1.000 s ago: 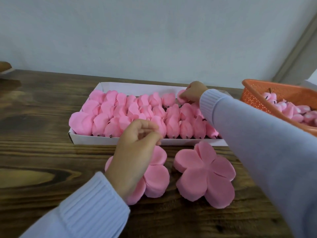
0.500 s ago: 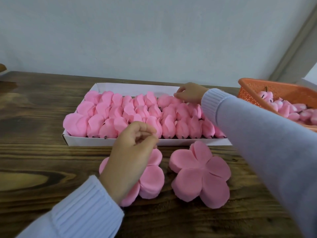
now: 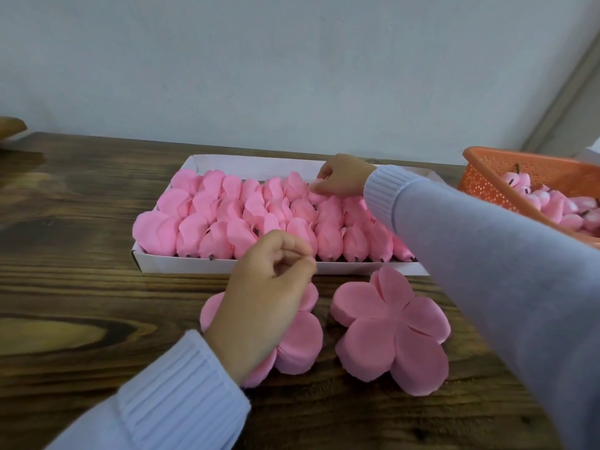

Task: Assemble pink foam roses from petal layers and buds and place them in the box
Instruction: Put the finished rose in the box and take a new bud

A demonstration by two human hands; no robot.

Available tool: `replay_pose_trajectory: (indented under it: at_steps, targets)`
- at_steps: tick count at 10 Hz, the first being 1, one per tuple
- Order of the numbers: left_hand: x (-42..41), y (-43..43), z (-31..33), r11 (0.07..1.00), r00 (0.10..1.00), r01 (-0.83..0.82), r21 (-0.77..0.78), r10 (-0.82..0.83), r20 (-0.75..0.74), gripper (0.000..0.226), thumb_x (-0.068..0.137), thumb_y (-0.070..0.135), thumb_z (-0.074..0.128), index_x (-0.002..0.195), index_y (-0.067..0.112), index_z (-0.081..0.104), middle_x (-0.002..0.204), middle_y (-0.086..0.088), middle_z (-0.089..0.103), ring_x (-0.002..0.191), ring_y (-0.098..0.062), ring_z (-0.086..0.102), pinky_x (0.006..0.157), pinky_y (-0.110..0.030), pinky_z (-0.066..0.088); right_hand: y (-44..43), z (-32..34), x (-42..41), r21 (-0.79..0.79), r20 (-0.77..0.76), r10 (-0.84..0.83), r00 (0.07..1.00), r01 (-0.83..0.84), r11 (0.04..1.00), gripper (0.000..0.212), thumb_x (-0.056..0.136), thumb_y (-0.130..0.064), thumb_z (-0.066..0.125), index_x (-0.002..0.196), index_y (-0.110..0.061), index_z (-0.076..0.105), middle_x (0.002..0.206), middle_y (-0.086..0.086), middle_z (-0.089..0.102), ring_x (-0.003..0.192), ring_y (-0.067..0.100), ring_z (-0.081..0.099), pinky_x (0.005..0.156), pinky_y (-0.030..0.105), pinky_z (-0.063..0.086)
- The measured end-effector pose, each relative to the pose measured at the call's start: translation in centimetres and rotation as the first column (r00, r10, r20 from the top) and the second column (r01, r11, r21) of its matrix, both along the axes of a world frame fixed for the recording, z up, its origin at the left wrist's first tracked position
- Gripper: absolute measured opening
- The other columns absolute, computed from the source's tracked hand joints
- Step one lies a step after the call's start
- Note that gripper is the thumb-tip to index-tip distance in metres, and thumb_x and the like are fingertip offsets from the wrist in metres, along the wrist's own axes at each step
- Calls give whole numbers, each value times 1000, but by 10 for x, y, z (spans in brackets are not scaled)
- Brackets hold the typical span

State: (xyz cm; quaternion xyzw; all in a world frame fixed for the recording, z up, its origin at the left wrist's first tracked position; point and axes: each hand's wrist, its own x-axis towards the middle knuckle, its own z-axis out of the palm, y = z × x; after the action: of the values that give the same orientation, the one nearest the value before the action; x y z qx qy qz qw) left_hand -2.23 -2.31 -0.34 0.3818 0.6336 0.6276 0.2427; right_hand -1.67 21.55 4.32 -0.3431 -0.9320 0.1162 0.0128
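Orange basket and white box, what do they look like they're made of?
Orange basket: probably moulded plastic, matte, judging by its wall of small regular holes. White box: likely thin cardboard, matte, with a folded seam at its near left corner.

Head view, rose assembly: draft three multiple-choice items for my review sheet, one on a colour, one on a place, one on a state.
1. The basket holding the buds is: A orange; B green; C white.
2. The right hand is: A in the basket; B at the far row of roses in the box; C out of view.
3. The box is: A empty; B closed with a lid; C nearly full of roses.

Answers:
1 A, its perforated wall is plainly orange.
2 B, it pinches a rose close to the box's far wall.
3 C, pink roses fill the box in rows and no lid covers it.
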Motion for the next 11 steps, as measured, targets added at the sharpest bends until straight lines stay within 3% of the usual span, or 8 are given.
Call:
replay_pose_trajectory:
  at_steps: [1,3,5,7,8,9,10,11]
  targets:
    - [0,0,-1,1000,1000,3,-6,-3,-15,14,84,10,60,81,24,64,74,6,69,72,-3,63,64,-8,45,1,1,1,-37,-28,36,999,-37,999,25,91,-27,56,111,-18,68,95,-6,62,67,6,53,59,19,39]
    - [1,0,0,999,998,13,-29,-15,-54,14,86,10,61,82,24,64,76,7,68,72,-1,62,63,-6,44,3,3,5,-129,-48,111,993,-116,985,30,90,-16,56,115,-27,65,88,-19,59,89,8,57,79,22,41]
    - [1,-2,0,999,998,24,-29,-26,-57,14,86,11,61,83,24,64,77,8,69,72,-2,63,64,-7,44,9,-2,3,-114,-215,51,975,-76,991,38,95,-29,54,130,-14,54,124,2,59,98,17,57,92,29,44]
    - [1,-3,1,999,997,29,-22,-31,-66,13,86,12,60,83,25,64,77,6,68,72,-1,62,64,-6,44,39,36,48,-2,-533,-147,833,173,985,30,93,-27,57,120,-14,59,114,7,61,85,16,54,71,22,45]
    - [2,-3,2,1000,997,26,-15,-27,-68,14,86,10,59,82,23,63,76,3,68,73,-5,62,64,-7,44,62,61,99,26,-647,-218,730,308,951,22,90,-19,59,111,-13,62,98,5,62,64,13,52,56,14,43]
    - [2,-3,1,1000,998,22,-19,-23,-65,15,86,9,59,81,22,63,77,1,69,75,-9,63,64,-7,44,91,76,160,10,-619,-323,715,419,908,13,88,-19,62,101,-21,64,90,5,63,58,8,53,45,15,45]
    - [3,-3,0,999,995,29,-27,-32,-92,13,86,11,59,83,23,63,78,2,68,75,-6,62,64,-6,43,123,70,221,-64,-304,-474,827,478,876,7,91,-20,63,87,-14,62,89,14,67,66,19,59,57,25,46]
    - [5,-2,-1,999,994,24,-26,-26,-105,15,86,10,59,81,23,63,76,2,68,72,-7,62,62,-6,44,153,52,269,3,-93,-563,822,565,825,18,89,-24,66,96,-8,67,81,15,69,65,27,61,61,30,47]
